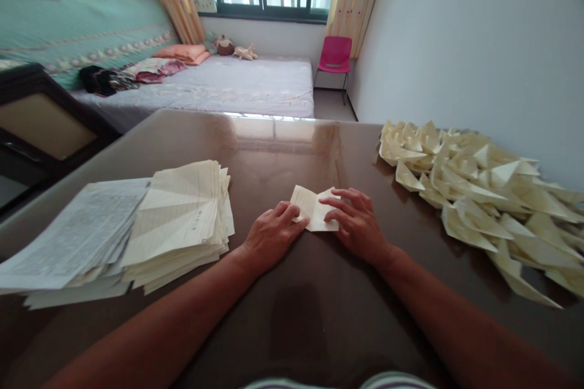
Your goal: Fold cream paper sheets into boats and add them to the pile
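A small folded sheet of cream paper (312, 209) lies opened in a shallow V above the middle of the table, with faint ruled lines on its left half. My left hand (276, 228) is closed on the left part, thumb along the lower edge and fingers curled at the side. Over the right part, my right hand (358, 219) grips the paper with bent, slightly parted fingers; its thumb is mostly hidden. Left of my hands is a stack of cream ruled sheets (177, 213), creased and printed, overlapping a pile of white printed sheets (77, 231).
Many folded cream paper pieces (474, 176) with pointed ends are heaped on the right of the glossy brown table (283, 164). Beyond it are a bed (264, 82), a pink chair (335, 56) and a window. A dark-framed piece of furniture (45, 115) stands at the left.
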A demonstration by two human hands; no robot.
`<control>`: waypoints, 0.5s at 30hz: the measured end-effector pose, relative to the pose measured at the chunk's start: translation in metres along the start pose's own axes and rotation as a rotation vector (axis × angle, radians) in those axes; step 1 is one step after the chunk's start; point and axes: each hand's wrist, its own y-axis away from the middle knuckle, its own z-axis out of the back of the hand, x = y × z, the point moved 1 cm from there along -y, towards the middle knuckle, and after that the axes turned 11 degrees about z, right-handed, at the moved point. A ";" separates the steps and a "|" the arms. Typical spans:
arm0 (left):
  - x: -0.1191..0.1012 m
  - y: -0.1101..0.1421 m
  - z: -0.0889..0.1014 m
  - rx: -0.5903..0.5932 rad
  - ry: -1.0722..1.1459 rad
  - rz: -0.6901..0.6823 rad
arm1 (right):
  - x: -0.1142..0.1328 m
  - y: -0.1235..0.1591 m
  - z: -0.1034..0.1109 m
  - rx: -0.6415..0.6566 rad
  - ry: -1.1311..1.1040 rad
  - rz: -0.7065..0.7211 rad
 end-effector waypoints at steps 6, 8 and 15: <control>-0.003 0.001 0.003 -0.075 0.004 -0.032 | 0.000 0.001 0.002 -0.204 -0.065 -0.006; -0.003 0.001 0.003 -0.064 0.106 -0.010 | 0.004 0.000 0.003 -0.301 -0.058 -0.037; -0.005 -0.004 0.002 -0.043 0.980 0.476 | 0.007 -0.002 0.002 -0.254 -0.024 0.041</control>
